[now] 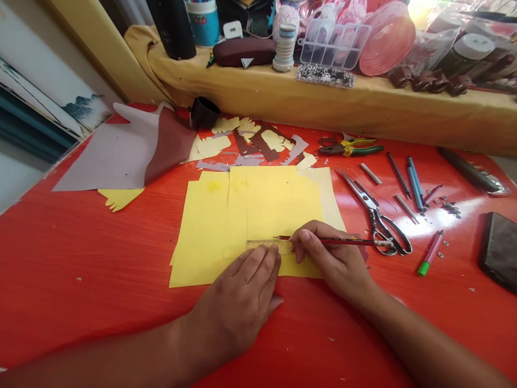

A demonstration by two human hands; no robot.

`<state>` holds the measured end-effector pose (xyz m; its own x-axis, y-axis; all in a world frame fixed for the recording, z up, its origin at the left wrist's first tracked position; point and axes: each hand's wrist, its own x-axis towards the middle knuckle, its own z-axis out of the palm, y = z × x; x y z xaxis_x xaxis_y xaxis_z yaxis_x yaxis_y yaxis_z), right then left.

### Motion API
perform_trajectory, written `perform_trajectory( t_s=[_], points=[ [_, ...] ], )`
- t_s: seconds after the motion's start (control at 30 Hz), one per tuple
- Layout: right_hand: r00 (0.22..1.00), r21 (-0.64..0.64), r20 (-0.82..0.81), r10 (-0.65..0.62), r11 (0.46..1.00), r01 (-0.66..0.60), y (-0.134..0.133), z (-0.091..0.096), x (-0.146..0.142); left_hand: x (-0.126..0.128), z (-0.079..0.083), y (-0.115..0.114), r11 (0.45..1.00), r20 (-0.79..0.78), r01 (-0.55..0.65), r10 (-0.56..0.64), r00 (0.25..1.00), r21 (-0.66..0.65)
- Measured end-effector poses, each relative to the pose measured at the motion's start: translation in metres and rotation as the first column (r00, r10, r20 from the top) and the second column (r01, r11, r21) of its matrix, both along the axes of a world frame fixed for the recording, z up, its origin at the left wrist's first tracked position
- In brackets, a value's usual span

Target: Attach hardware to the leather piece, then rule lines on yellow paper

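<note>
Yellow paper sheets (pixel 258 210) lie overlapped on the red table (pixel 81 253). My left hand (pixel 242 302) rests flat with fingers stretched out, pressing a clear ruler (pixel 262 244) onto the paper's lower part. My right hand (pixel 327 258) is closed around a red pencil (pixel 335 241), which lies nearly level with its tip at the ruler's top edge, near the left fingertips. The two hands almost touch.
Scissors (pixel 375 215), pliers (pixel 351 148), several pens (pixel 412 186), a green-capped marker (pixel 430 253) and a dark phone (pixel 501 250) lie to the right. Grey-brown sheets (pixel 121 151) and paper scraps (pixel 258 143) lie behind. A cluttered yellow ledge (pixel 363 108) runs along the back.
</note>
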<state>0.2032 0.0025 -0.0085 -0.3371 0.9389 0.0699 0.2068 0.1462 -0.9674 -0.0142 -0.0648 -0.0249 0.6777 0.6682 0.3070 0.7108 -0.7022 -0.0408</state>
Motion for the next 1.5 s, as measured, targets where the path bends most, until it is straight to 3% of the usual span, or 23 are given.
perform_trajectory(
  t_s=[0.4, 1.13, 1.5],
  points=[
    [0.996, 0.178, 0.025, -0.091, 0.98, 0.086, -0.006, -0.002, 0.002, 0.0, -0.001, 0.001, 0.999, 0.056, -0.032, 0.033, 0.998, -0.023],
    [0.985, 0.297, 0.083, -0.152, 0.947, 0.122, -0.006, -0.003, 0.003, -0.012, -0.008, 0.021, 0.993, 0.085, -0.048, 0.057, 0.995, -0.105],
    [0.985, 0.263, 0.097, -0.14, 0.958, 0.11, -0.007, -0.006, 0.004, -0.009, -0.01, 0.027, 0.989, 0.094, -0.068, 0.081, 0.992, -0.135]
  ],
)
